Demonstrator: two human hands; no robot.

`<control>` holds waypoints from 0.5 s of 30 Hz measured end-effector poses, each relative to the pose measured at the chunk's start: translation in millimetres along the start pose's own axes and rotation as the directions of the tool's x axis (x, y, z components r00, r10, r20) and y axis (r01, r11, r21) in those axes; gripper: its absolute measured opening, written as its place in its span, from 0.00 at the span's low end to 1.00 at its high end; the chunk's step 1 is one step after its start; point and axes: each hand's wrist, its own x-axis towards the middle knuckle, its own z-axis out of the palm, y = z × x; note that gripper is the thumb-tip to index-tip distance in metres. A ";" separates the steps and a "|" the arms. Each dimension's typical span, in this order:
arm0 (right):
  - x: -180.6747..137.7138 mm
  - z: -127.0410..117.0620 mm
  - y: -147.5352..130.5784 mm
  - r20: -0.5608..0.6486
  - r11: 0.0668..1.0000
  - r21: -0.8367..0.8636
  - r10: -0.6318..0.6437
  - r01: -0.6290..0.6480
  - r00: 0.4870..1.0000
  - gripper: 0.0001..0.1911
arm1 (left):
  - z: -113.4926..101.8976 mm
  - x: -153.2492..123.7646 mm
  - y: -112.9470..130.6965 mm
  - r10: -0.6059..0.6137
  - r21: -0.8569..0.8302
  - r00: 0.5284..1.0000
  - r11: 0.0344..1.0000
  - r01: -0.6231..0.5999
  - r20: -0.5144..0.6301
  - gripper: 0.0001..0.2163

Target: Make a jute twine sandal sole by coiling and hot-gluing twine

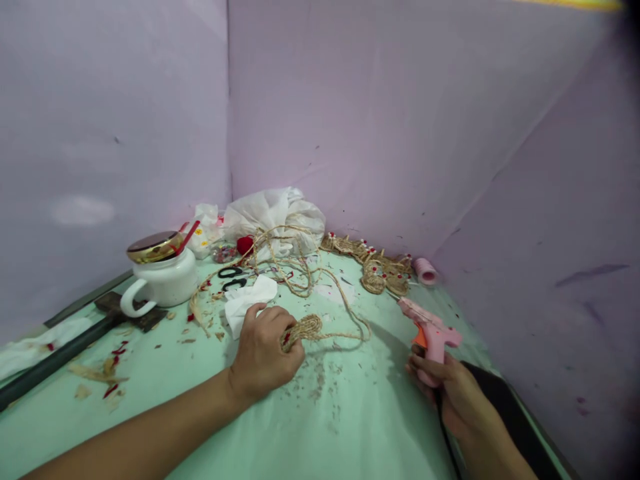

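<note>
My left hand (263,352) rests on the pale green table (350,413) with its fingers curled around a small coiled piece of jute twine (305,328). A loose strand of twine (345,300) runs from that coil back to a tangled heap. My right hand (453,390) grips the handle of a pink glue gun (430,333), which stands on the table with its nozzle pointing up and to the left. A white tissue (247,298) lies just beyond my left hand.
A white mug with a gold lid (160,273) stands at the left, a hammer (75,340) beside it. Black scissors (231,277), a plastic bag (273,213), finished twine pieces (380,270) and a pink spool (426,271) lie near the lilac walls. Scraps litter the table.
</note>
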 end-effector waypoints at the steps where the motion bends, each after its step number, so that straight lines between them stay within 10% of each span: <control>1: -4.1 2.6 -2.1 0.013 0.999 0.028 -0.045 0.044 0.999 0.18 | 0.2 0.0 -0.4 -0.002 0.002 1.000 1.000 0.002 0.005 0.04; 15: -51.5 20.9 17.1 0.422 0.906 -0.188 -0.273 0.378 0.864 0.18 | 3.4 1.0 -6.5 0.055 0.001 0.998 0.998 -0.055 -0.010 0.05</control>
